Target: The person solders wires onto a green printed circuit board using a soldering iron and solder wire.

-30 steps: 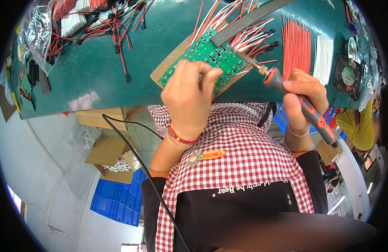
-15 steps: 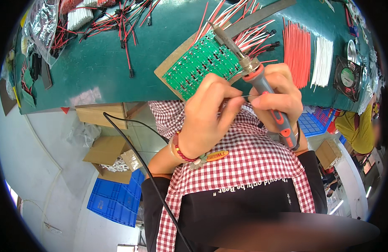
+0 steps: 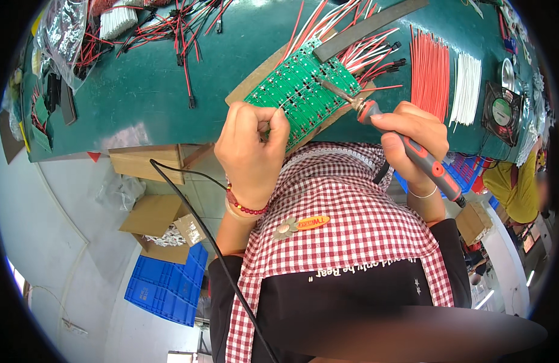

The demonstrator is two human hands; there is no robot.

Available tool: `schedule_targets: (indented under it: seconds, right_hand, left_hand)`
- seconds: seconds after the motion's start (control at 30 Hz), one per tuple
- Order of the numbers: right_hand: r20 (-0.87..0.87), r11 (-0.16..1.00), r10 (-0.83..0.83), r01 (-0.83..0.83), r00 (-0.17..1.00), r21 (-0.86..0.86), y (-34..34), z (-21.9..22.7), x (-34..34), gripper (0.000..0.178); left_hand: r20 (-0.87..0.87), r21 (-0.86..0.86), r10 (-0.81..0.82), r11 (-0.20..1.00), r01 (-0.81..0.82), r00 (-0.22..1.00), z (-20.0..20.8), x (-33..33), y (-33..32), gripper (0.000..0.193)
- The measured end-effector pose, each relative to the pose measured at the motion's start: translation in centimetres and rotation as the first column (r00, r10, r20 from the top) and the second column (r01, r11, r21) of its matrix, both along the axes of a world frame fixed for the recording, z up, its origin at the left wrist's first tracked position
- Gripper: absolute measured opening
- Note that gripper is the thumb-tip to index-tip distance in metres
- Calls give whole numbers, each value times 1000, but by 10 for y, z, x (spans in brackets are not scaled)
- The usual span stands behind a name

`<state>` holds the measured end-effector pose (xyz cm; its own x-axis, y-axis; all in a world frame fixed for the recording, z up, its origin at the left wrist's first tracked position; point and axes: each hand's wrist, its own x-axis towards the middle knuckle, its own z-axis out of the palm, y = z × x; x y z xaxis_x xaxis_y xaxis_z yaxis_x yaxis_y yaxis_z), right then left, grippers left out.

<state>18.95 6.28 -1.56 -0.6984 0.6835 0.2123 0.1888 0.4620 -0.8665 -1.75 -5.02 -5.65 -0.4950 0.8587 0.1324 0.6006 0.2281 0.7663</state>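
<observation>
Okay, so half a second ago both hands were meeting over that thin wire (image 3: 290,100), and now on my feed they've split: the left hand (image 3: 249,145) is over the near-left edge of the green circuit board (image 3: 304,91) at 12 o'clock, thumb and forefinger pinching the wire, while the right hand (image 3: 418,139) has swung the soldering iron (image 3: 435,171) back so its tip is over the board's middle, fingers curled around the handle. Can't tell if the tip touches. Reads to me like the wire regrip is done and both are back at the board. Container-wise: open cardboard box (image 3: 147,212) near 8 o'clock with crumpled white stuff (image 3: 166,237), blue crate (image 3: 164,290) around 7:30, contents unclear, and a clear plastic bag (image 3: 58,45) at 10, also unreadable inside.
</observation>
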Motion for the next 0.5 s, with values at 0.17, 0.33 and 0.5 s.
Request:
schedule_targets:
  seconds: [0.17, 0.33, 0.5]
  right_hand:
    - [37, 998, -4, 2, 999, 63, -1, -3, -4, 28]
    - [38, 995, -24, 20, 999, 100, -3, -7, -7, 27]
    - [42, 985, -27, 20, 999, 172, -9, -6, -12, 29]
  left_hand:
    - [-31, 22, -11, 1000, 12, 999, -5, 1, 2, 18]
    - [-38, 27, -30, 999, 31, 999, -8, 2, 5, 19]
    - [-61, 27, -47, 998, 49, 997, -8, 4, 6, 20]
